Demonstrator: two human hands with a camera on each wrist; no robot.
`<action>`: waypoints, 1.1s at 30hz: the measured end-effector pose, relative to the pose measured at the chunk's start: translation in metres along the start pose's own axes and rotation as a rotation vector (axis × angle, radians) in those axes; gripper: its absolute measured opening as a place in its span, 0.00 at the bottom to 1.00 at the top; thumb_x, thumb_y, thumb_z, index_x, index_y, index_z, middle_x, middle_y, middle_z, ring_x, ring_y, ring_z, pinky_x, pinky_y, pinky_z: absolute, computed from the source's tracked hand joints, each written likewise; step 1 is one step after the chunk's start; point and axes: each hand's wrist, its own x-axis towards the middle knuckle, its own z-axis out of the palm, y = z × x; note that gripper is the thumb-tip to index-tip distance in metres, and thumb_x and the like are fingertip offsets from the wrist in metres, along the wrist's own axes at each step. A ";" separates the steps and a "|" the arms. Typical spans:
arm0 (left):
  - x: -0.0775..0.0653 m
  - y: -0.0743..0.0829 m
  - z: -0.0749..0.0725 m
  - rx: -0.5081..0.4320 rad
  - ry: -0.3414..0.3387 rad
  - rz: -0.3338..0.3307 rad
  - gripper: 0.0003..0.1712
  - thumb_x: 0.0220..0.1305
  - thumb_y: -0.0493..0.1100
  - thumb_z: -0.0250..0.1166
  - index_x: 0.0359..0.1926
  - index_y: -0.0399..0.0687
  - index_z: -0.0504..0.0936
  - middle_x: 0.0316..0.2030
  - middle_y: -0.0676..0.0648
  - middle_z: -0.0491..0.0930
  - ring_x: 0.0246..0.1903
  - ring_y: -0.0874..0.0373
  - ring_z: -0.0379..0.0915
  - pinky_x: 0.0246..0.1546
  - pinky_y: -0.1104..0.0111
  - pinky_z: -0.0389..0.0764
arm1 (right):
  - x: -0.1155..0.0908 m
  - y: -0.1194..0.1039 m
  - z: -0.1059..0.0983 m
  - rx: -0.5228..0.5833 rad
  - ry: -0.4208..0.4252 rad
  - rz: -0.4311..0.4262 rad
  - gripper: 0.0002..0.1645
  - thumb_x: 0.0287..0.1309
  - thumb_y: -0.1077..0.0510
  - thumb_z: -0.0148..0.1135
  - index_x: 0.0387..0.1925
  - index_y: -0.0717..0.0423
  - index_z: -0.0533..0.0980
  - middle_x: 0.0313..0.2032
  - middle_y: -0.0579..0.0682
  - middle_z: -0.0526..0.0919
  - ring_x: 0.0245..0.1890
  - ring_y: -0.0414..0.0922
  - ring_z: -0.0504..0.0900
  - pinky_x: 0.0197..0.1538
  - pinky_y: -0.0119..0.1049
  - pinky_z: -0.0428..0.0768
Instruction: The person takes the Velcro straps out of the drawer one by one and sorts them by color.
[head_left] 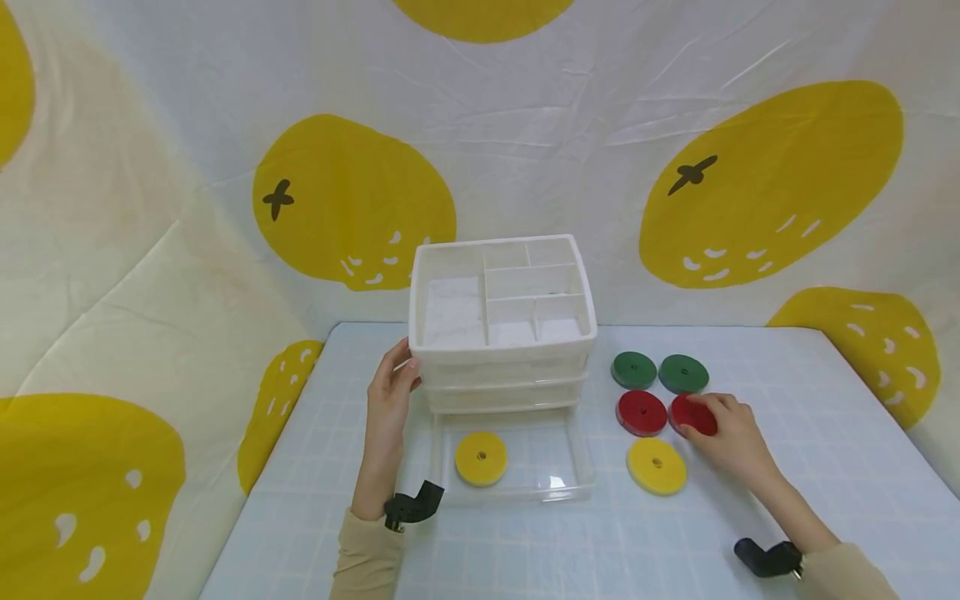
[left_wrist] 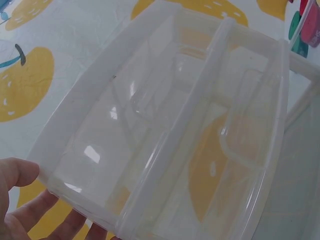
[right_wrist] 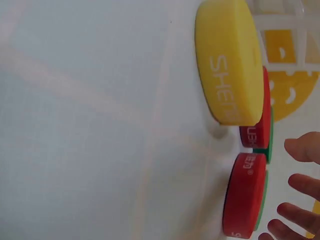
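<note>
My left hand (head_left: pixel 392 389) grips the left side of a white drawer organizer (head_left: pixel 504 354), thumb at its front corner. In the left wrist view that thumb (left_wrist: pixel 20 172) lies at the edge and the fingers run along the side. At the right, my right hand (head_left: pixel 731 433) is over a thick red disc (head_left: pixel 693 413) with its thumb and fingers spread about it. The right wrist view shows those fingers (right_wrist: pixel 302 185) apart, beside the red disc's (right_wrist: pixel 245 195) face. A yellow disc (head_left: pixel 481 458) lies in the pulled-out clear bottom drawer (head_left: pixel 543 467).
Left of my right hand lie another red disc (head_left: pixel 641 413) and a yellow disc (head_left: pixel 657 466). Two green discs (head_left: pixel 633 369) sit behind them. A divided tray (head_left: pixel 453 312) tops the organizer. Behind the table (head_left: pixel 510 550) hangs a cloth (head_left: pixel 540 150) with yellow fruit print.
</note>
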 end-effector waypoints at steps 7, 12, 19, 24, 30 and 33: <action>-0.002 0.001 0.001 -0.004 -0.004 -0.001 0.22 0.70 0.49 0.57 0.64 0.58 0.71 0.56 0.54 0.73 0.51 0.63 0.72 0.57 0.64 0.73 | -0.006 -0.020 -0.004 -0.004 0.004 -0.068 0.36 0.48 0.58 0.71 0.58 0.64 0.69 0.54 0.69 0.69 0.52 0.66 0.64 0.40 0.59 0.82; -0.001 0.002 0.001 -0.005 0.000 0.000 0.23 0.69 0.50 0.57 0.63 0.59 0.72 0.56 0.55 0.73 0.51 0.63 0.73 0.57 0.64 0.73 | -0.012 -0.039 -0.007 -0.002 0.007 -0.131 0.34 0.48 0.58 0.71 0.57 0.63 0.71 0.55 0.67 0.71 0.53 0.64 0.66 0.45 0.61 0.80; 0.000 0.002 0.002 0.006 0.011 -0.008 0.23 0.70 0.48 0.57 0.64 0.55 0.71 0.56 0.51 0.73 0.49 0.64 0.72 0.55 0.67 0.74 | -0.020 -0.069 -0.012 0.011 0.006 -0.203 0.34 0.47 0.56 0.73 0.57 0.57 0.73 0.55 0.62 0.74 0.55 0.60 0.68 0.48 0.61 0.79; 0.001 0.003 0.003 0.013 0.020 -0.029 0.23 0.70 0.48 0.56 0.65 0.55 0.71 0.58 0.50 0.73 0.50 0.63 0.72 0.56 0.67 0.74 | -0.027 -0.089 -0.012 0.018 0.025 -0.262 0.36 0.44 0.56 0.76 0.57 0.54 0.73 0.55 0.58 0.76 0.55 0.55 0.70 0.48 0.60 0.79; 0.001 0.002 0.003 0.023 0.019 -0.032 0.23 0.70 0.48 0.56 0.65 0.56 0.71 0.59 0.50 0.72 0.51 0.61 0.71 0.56 0.66 0.74 | -0.033 -0.112 -0.010 0.019 0.025 -0.324 0.35 0.41 0.53 0.77 0.55 0.50 0.75 0.53 0.53 0.78 0.54 0.52 0.71 0.50 0.57 0.78; 0.001 0.002 0.002 0.026 0.018 -0.028 0.23 0.70 0.49 0.56 0.65 0.56 0.71 0.58 0.50 0.72 0.51 0.62 0.71 0.55 0.67 0.74 | -0.034 -0.123 -0.007 0.020 0.017 -0.350 0.35 0.43 0.53 0.76 0.56 0.48 0.75 0.53 0.51 0.78 0.55 0.50 0.72 0.52 0.57 0.77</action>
